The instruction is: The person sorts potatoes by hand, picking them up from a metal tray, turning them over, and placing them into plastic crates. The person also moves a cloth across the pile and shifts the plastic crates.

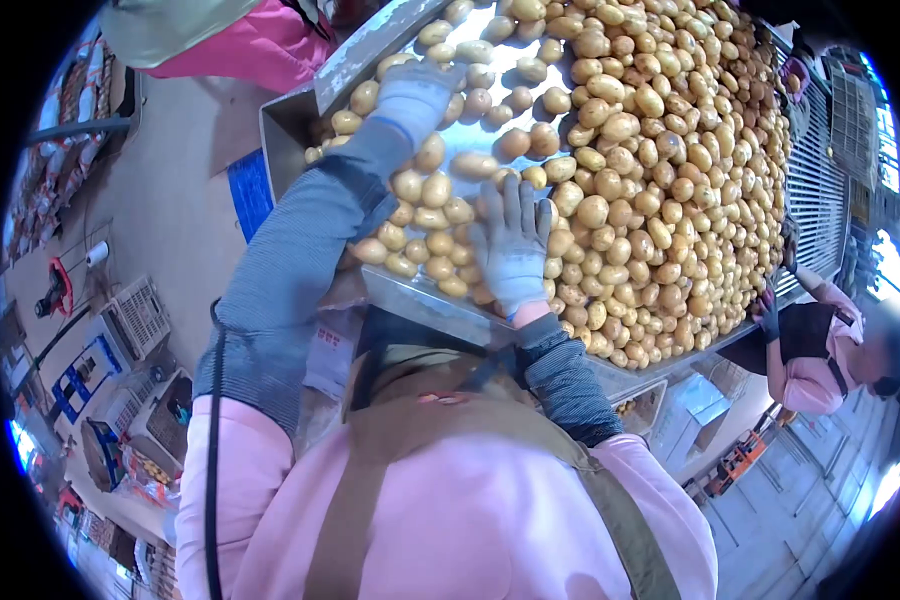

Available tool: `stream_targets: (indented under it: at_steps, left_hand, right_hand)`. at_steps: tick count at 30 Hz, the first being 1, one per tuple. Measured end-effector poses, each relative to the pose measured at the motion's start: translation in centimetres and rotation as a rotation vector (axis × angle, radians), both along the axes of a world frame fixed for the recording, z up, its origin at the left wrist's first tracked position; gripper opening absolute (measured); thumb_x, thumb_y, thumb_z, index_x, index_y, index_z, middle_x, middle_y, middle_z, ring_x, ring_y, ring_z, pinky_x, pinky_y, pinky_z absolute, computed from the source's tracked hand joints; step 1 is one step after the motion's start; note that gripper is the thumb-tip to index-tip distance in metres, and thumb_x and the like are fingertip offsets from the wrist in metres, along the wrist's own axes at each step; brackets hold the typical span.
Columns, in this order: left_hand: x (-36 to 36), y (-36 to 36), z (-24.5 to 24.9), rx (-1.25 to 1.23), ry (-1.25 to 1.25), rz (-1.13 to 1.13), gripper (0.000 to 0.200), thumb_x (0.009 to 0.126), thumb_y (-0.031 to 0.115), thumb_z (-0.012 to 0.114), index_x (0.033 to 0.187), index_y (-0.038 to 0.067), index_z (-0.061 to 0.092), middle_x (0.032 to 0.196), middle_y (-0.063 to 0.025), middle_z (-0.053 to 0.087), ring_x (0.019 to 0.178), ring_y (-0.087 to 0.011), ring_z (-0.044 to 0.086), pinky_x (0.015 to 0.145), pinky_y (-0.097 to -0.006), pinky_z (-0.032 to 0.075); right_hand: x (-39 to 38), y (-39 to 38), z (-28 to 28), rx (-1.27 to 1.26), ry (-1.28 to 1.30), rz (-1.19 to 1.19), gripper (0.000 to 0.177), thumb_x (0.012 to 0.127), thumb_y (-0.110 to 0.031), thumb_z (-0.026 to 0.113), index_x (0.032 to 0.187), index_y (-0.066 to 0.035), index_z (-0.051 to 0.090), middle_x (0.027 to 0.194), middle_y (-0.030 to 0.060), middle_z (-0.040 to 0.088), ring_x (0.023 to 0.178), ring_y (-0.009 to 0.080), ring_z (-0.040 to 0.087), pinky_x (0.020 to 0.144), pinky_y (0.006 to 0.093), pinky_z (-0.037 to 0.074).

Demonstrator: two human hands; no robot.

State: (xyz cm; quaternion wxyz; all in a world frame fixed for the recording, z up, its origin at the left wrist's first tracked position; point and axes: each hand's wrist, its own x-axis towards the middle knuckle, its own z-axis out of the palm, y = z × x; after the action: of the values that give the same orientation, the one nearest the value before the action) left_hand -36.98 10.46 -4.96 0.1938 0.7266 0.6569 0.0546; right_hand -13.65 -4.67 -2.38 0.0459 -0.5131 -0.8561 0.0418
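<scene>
Many potatoes lie heaped on a metal sorting table, thick on the right and thinner toward the left, where shiny metal shows between them. My left hand, in a pale grey glove, reaches over the far left part of the table. Its fingers look stretched out to the right over several potatoes, with nothing visibly gripped. Closer to my body, my right hand, also gloved, lies palm down on the potatoes with its fingers extended and slightly apart. What lies beneath the palm is hidden.
A person stands at the table's right end, gloved hands by the potatoes. Another person's pink clothing shows at the upper left. Beyond the heap runs a slatted metal conveyor. Plastic crates stand on the floor at left.
</scene>
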Motion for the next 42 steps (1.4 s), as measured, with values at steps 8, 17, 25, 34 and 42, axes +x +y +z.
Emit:
stream_targets:
  at_steps: [8, 17, 25, 34, 42]
  left_hand:
    - [2.4, -3.2, 2.8, 0.276, -0.356, 0.202, 0.047, 0.092, 0.04, 0.068, 0.123, 0.006, 0.062, 0.106, -0.0189, 0.068, 0.096, -0.037, 0.066, 0.085, -0.0447, 0.052]
    - [1.1, -0.7, 0.3, 0.335, -0.175, -0.005, 0.037, 0.093, 0.011, 0.052, 0.129, 0.008, 0.059, 0.118, -0.0155, 0.065, 0.109, -0.0339, 0.062, 0.092, -0.0447, 0.051]
    - [2.4, 5.1, 2.2, 0.155, -0.2, 0.086, 0.023, 0.091, 0.021, 0.061, 0.114, 0.015, 0.063, 0.112, -0.0143, 0.066, 0.101, -0.0336, 0.066, 0.082, -0.0447, 0.053]
    - [8.0, 7.1, 0.6, -0.12, 0.19, -0.505, 0.035, 0.093, 0.016, 0.054, 0.127, 0.011, 0.059, 0.123, -0.0203, 0.066, 0.11, -0.0359, 0.066, 0.092, -0.046, 0.052]
    - [6.4, -4.7, 6.4, -0.484, -1.321, 0.491, 0.03, 0.1, 0.023, 0.055, 0.121, 0.003, 0.063, 0.093, -0.0031, 0.065, 0.077, -0.0083, 0.06, 0.067, -0.0217, 0.05]
  right_hand:
    - [1.7, 7.4, 1.2, -0.232, 0.847, -0.219, 0.056, 0.082, -0.011, 0.067, 0.136, -0.001, 0.056, 0.122, 0.019, 0.063, 0.12, 0.0358, 0.057, 0.101, 0.0407, 0.048]
    - [5.1, -0.1, 5.6, -0.905, 1.015, -0.42, 0.022, 0.093, -0.011, 0.056, 0.113, -0.003, 0.063, 0.091, 0.0052, 0.064, 0.079, 0.0153, 0.061, 0.069, 0.0282, 0.048]
    - [7.8, 5.6, 2.7, -1.096, 1.85, -0.639, 0.056, 0.108, -0.046, 0.04, 0.137, 0.0, 0.049, 0.113, 0.014, 0.065, 0.098, 0.0229, 0.066, 0.081, 0.0359, 0.056]
    - [9.2, -0.8, 8.4, -1.062, 2.317, -0.574, 0.051, 0.109, -0.036, 0.037, 0.144, 0.001, 0.038, 0.144, 0.0179, 0.048, 0.131, 0.0314, 0.052, 0.11, 0.0471, 0.045]
    - [21.5, -18.2, 14.1, -0.353, 0.899, -0.46, 0.023, 0.096, -0.01, 0.062, 0.118, -0.005, 0.066, 0.109, 0.006, 0.068, 0.097, 0.0166, 0.064, 0.082, 0.0282, 0.053]
